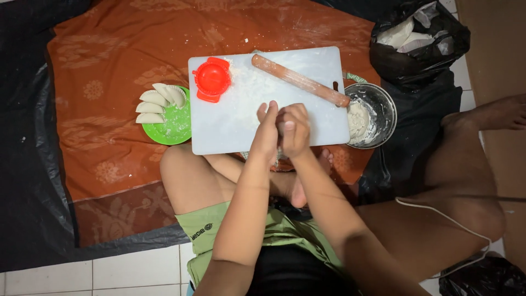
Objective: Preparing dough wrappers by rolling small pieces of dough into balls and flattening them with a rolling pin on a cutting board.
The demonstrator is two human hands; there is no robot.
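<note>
My left hand (pixel 267 129) and my right hand (pixel 294 129) are pressed together over the near edge of a white floured cutting board (pixel 323 123). A piece of pale dough seems to sit between the palms, mostly hidden. A wooden rolling pin (pixel 298 79) lies diagonally on the board's far right. A red dumpling press (pixel 211 79) rests on the board's far left corner. A metal bowl (pixel 383 109) holding dough (pixel 357 120) stands just right of the board.
A green plate (pixel 175 129) with several folded dumplings (pixel 156 102) lies left of the board. An orange patterned cloth (pixel 98 137) covers black plastic sheeting. A black bag (pixel 419 41) with white contents sits at the far right. My crossed legs are below the board.
</note>
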